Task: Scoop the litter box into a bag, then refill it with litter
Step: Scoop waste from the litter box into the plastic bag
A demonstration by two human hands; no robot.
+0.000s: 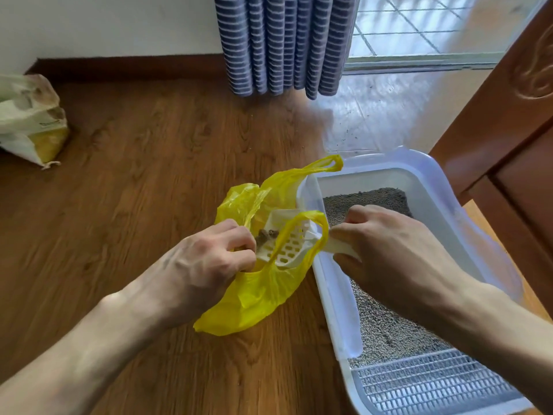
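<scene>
Yellow plastic bag (263, 298) on wood floor, mouth open, just left of litter box (335, 295). White slotted scoop (288, 245) tilted into bag mouth, brown clumps (267, 235) on its blade. Box white, translucent rim, grey granular litter (386, 322) inside, grated step at near end.

I can't read any text here. The litter sack (30, 118) at far left carries a small dark printed line on its white band, too blurred to make out. I see no other labels or numbers.
</scene>
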